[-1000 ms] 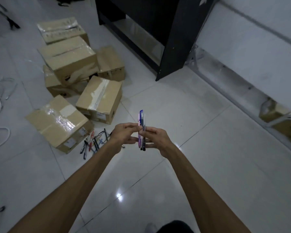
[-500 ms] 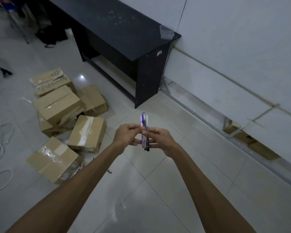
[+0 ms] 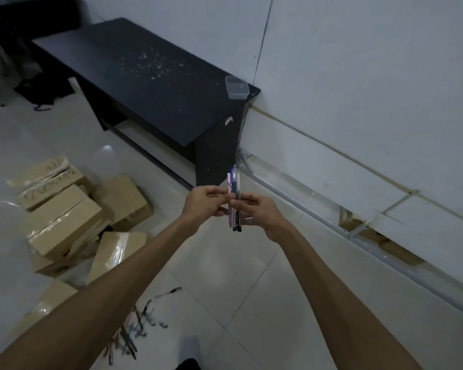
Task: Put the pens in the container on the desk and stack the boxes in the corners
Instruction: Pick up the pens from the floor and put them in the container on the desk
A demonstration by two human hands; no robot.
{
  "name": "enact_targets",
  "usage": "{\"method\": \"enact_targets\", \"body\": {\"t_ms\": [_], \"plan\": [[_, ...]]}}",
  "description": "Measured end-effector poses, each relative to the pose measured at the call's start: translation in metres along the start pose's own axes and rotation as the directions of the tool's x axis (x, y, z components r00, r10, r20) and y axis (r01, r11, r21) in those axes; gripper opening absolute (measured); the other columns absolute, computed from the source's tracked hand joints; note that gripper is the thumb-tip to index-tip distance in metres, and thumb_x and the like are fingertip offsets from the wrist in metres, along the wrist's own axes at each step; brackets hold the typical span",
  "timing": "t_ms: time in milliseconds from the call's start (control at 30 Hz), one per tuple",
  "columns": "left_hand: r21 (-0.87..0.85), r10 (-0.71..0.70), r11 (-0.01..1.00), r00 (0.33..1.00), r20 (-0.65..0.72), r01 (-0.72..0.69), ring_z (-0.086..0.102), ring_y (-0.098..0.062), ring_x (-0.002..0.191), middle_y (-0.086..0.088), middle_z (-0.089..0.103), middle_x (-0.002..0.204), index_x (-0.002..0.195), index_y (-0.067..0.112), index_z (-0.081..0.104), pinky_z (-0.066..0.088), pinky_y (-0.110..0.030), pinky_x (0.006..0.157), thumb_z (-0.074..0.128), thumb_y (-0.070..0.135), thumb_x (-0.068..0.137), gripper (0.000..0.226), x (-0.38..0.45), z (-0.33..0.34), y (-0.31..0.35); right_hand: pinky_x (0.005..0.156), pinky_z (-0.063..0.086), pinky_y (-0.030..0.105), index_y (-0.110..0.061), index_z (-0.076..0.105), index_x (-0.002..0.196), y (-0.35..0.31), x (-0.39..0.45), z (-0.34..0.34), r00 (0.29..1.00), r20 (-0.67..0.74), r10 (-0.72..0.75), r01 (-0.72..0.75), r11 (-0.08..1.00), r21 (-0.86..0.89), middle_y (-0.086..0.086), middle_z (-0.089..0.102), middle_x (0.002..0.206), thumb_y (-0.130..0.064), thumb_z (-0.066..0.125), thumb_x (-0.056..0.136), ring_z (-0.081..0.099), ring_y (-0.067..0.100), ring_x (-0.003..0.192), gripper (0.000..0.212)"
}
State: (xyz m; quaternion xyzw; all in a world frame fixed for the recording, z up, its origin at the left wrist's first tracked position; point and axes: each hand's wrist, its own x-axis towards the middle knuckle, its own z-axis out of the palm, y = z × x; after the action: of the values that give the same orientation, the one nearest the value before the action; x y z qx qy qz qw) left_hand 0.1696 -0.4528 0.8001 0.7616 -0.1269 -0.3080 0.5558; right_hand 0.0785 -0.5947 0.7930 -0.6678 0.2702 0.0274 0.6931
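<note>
I hold a small upright bundle of pens (image 3: 234, 182), purple, blue and black, between both hands at chest height. My left hand (image 3: 203, 202) pinches it from the left and my right hand (image 3: 259, 212) from the right. A clear plastic container (image 3: 236, 87) sits on the near right corner of the black desk (image 3: 145, 84), beyond the pens. More pens (image 3: 134, 327) lie scattered on the floor by my left forearm. Several taped cardboard boxes (image 3: 64, 220) are piled loosely on the floor to the left.
A white wall (image 3: 358, 89) runs along the right with a metal rail (image 3: 318, 206) at its base and brown cardboard (image 3: 396, 249) showing through a gap. A dark bag (image 3: 44, 89) lies on the floor at the far left. Glossy tiled floor (image 3: 251, 289) spreads below me.
The view has lifted and swung toward the desk, so its top and the container now show in full. The boxes slid down-left in view. Both hands keep the same grip on the pens.
</note>
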Motion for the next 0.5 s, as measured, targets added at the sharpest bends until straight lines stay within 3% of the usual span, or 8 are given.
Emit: {"method": "enact_targets", "body": {"t_ms": [133,333,500], "plan": [[-0.025,0.020,0.999,1.000,0.023,-0.020,0.073,-0.014,0.072,-0.005,0.074,0.088,0.100,0.014,0.071,0.055,-0.017,0.059,0.071,0.022,0.086,0.016,0.058,-0.013,0.032,0.075,0.054,0.026,-0.015,0.068,0.117,-0.032,0.057,-0.009,0.998,-0.055,-0.022,0.019,0.998,-0.065,0.000,0.075,0.101,-0.027,0.078,0.082,0.072,0.014,0.088,0.038],[-0.053,0.004,0.999,0.997,0.076,0.000,0.072,-0.032,0.089,-0.011,0.075,0.094,0.103,0.010,0.072,0.059,-0.039,0.082,0.073,0.022,0.085,0.022,0.155,-0.020,0.071,0.064,0.052,0.016,-0.014,0.068,0.113,-0.076,0.140,-0.038,0.995,-0.074,-0.064,0.060,0.997,-0.050,-0.001,0.075,0.099,-0.020,0.077,0.082,0.071,0.004,0.082,0.033],[-0.055,-0.002,0.998,0.996,0.087,0.007,0.072,-0.023,0.089,-0.011,0.074,0.099,0.108,0.009,0.069,0.060,-0.025,0.069,0.071,0.024,0.087,0.026,0.233,-0.012,0.097,0.066,0.057,0.022,-0.009,0.067,0.117,-0.104,0.211,-0.069,0.994,-0.086,-0.070,0.066,0.997,-0.041,0.006,0.074,0.103,-0.022,0.080,0.079,0.071,0.012,0.086,0.042]]}}
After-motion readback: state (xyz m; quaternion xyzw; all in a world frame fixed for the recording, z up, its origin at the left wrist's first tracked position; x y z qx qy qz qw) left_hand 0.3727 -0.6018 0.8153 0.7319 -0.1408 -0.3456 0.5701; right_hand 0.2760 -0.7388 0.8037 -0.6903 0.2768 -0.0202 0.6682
